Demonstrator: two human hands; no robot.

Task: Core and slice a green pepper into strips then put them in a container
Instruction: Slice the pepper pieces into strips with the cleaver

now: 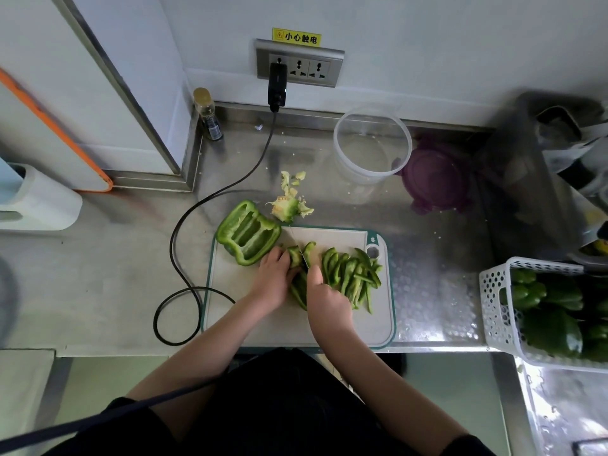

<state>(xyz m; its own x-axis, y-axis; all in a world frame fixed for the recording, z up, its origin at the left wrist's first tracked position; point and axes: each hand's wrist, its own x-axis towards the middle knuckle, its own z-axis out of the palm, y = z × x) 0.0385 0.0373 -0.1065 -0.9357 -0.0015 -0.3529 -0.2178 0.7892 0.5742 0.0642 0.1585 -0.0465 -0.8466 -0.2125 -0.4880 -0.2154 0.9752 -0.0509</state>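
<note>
Pepper piece: on cutting board, pinned under curled left hand. Right hand grips knife; handle hidden, blade barely visible. Cut strips just right of hands. Pepper half left. Container well behind.

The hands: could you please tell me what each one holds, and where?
Right hand grips the knife by its handle; left hand holds the pepper piece at its left side.
</note>
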